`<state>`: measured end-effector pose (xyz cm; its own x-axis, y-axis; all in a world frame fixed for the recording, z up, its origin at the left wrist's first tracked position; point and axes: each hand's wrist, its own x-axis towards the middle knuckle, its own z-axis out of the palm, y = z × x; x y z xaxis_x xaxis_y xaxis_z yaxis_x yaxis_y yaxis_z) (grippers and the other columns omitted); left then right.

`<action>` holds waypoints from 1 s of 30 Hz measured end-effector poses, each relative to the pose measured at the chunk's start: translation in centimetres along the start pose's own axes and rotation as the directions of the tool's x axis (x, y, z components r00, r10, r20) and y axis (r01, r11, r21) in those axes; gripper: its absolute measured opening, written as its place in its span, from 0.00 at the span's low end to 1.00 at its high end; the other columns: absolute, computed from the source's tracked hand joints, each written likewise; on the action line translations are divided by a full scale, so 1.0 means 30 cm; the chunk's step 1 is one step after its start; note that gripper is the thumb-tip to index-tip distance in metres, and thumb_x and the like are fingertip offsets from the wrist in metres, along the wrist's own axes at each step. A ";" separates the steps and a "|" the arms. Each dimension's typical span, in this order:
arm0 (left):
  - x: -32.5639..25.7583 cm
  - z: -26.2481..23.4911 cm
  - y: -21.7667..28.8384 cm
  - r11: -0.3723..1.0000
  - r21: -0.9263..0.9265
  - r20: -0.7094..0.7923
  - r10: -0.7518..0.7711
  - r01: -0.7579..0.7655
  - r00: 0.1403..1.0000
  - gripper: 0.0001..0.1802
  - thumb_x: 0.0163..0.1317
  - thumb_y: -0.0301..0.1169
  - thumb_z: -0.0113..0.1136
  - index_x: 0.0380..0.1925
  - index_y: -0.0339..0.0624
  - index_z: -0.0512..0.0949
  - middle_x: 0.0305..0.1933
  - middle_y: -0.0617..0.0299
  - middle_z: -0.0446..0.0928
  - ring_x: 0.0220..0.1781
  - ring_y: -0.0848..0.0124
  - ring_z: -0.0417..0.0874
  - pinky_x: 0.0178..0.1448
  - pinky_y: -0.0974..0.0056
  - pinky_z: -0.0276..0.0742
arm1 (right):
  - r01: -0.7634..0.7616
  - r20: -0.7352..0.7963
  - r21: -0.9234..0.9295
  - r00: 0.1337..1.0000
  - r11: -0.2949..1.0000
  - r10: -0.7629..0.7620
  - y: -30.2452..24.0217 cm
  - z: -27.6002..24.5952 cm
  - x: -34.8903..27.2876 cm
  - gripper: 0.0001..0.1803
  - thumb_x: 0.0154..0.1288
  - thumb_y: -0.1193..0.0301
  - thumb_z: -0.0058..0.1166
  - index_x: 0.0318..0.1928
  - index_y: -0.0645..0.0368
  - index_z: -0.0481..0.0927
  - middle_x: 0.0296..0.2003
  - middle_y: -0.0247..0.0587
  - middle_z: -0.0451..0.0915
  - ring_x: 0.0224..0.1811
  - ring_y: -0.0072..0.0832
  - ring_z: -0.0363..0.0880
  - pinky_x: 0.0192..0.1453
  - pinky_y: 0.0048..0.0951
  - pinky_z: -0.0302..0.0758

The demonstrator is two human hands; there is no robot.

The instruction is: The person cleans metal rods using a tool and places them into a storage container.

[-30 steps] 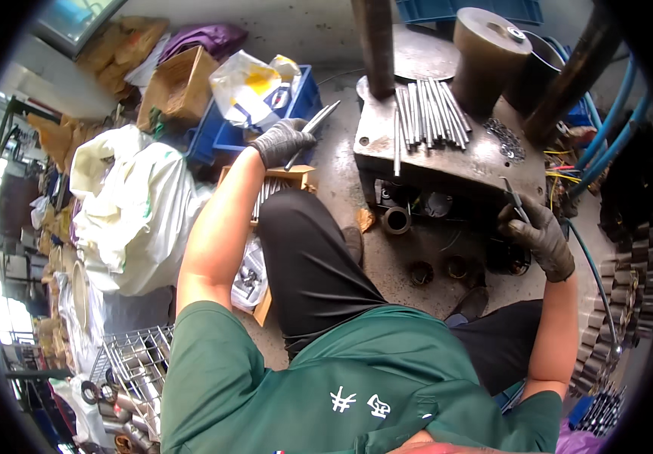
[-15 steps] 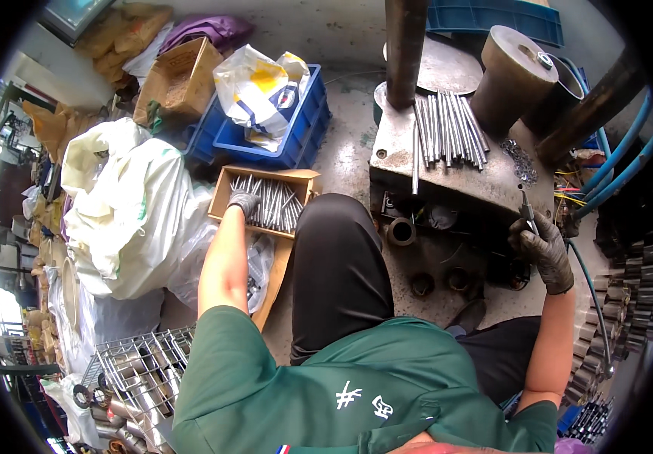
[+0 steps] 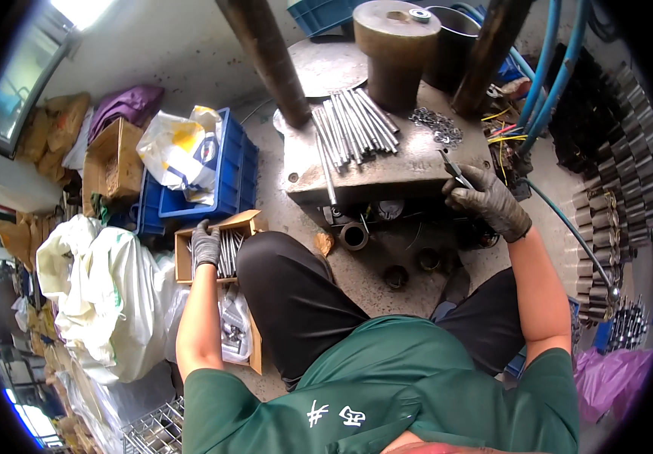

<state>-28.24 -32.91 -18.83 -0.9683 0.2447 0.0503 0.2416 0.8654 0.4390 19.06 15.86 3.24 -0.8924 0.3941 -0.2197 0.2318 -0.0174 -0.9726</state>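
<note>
My left hand [image 3: 206, 247], in a grey glove, is over the left part of a cardboard box [image 3: 247, 219] of slim metal rods [image 3: 227, 253]. Its fingers look bent and closed; what they hold, if anything, is hidden. My right hand [image 3: 489, 203], in a dark stained glove, grips a slim metal tool with a dark pointed tip [image 3: 456, 169] by the front edge of a metal block [image 3: 409, 172]. On that block lies a row of longer metal rods [image 3: 354, 127], one sticking out past the edge. A pile of small metal clips [image 3: 438, 127] lies right of them.
Two dark upright columns [image 3: 264, 57] and a heavy steel cylinder [image 3: 396, 60] stand on the block. Blue crates [image 3: 237, 163] and a white sack [image 3: 91, 295] are at the left. Blue hoses [image 3: 553, 68] and stacked metal parts [image 3: 595, 227] are at the right.
The view has swung, so the block and boxes appear farther left. My right hand has come nearer the block with the tool, now tilted more leftward. My left hand remains at the box.
</note>
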 end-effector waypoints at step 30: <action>-0.487 0.038 1.747 0.248 0.304 0.371 0.858 -0.920 0.355 0.13 0.56 0.38 0.65 0.33 0.40 0.88 0.41 0.48 0.83 0.49 0.51 0.84 0.55 0.52 0.81 | 0.194 -0.296 0.202 0.946 0.960 -0.130 -0.032 -0.099 -0.012 0.17 0.71 0.68 0.63 0.54 0.63 0.80 0.40 0.32 0.81 0.42 0.20 0.83 0.48 0.23 0.81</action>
<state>-1.35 9.38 2.41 -0.1124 0.9918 0.0615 0.9699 0.1229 -0.2103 20.30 18.45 4.47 -0.7601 0.6471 -0.0594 -0.0291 -0.1252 -0.9917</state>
